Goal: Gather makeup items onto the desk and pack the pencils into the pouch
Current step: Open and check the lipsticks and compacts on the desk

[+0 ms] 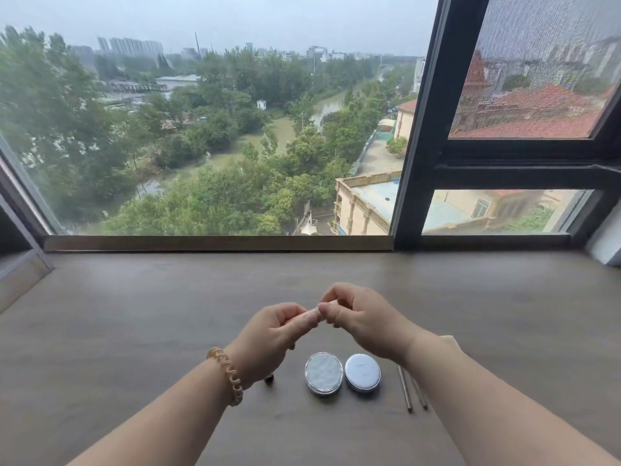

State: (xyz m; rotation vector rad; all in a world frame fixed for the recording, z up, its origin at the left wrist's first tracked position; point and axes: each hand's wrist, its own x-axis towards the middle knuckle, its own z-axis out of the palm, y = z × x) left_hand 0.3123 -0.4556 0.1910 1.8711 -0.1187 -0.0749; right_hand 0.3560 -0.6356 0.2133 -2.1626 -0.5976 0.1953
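Two round silver compacts (342, 372) side by side on desk (134, 314), two thin pencils (411, 391) just right.

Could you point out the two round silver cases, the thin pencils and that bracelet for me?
Left round case (323, 372): head view, middle of lid.
Right round case (362, 371): head view, middle of lid.
Pencils (406, 390): head view, mid-shaft of left one.
Bracelet (231, 374): head view, beads on left wrist.

Both forearms reach forward and angle inward, so the hands meet in front of the body. The left hand (274, 334) and right hand (359, 317) are curled, fingertips pinched together and touching. What is pinched between them, if anything, is too small to tell.
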